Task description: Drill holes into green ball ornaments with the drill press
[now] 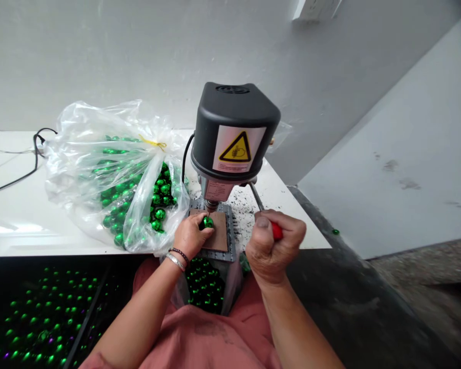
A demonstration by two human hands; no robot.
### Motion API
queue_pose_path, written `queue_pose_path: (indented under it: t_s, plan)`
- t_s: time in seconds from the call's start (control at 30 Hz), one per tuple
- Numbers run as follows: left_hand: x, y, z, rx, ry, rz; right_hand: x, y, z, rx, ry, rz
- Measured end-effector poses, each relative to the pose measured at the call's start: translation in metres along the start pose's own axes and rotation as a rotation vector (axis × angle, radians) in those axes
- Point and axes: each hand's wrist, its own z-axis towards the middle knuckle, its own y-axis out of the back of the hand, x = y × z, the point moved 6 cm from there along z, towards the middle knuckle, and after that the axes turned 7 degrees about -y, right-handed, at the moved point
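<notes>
Left grip (191, 236) pinches 1 green ball (208, 222) thumb-to-finger; right grip (274, 247) clasps red knob (277, 231).

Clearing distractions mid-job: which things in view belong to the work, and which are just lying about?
Job in hand:
Shiny green ball in the left grip
Drill press, red-knobbed lever in the right grip
Brown board under the ball
Probably the clear bag of green balls

Lying about:
Stray ball on the floor
Dark flecks on the tabletop
</notes>
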Motion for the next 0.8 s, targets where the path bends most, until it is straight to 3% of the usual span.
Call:
queue_pose_path:
  t_s: [0.13,0.27,0.4,0.63,0.7,0.8]
  plan:
    - [0.001,0.000,0.000,-0.002,-0.004,-0.006,0.005,0.001,0.009,-0.040,-0.017,-0.044]
    - [0.004,-0.001,-0.001,-0.020,0.010,-0.034,0.026,0.001,0.053,-0.101,-0.090,-0.192]
    - [0.004,0.006,-0.013,-0.046,0.025,-0.113,0.033,-0.009,0.091,0.017,-0.196,-0.172]
    - [-0.011,0.025,-0.060,0.271,-0.111,-0.202,0.027,-0.011,0.095,0.061,-0.239,-0.128]
    - [-0.007,0.037,-0.061,0.230,-0.083,-0.189,0.027,-0.011,0.093,0.053,-0.245,-0.121]
    - [0.010,0.064,-0.041,-0.019,-0.021,-0.064,0.029,-0.010,0.091,0.041,-0.235,-0.117]
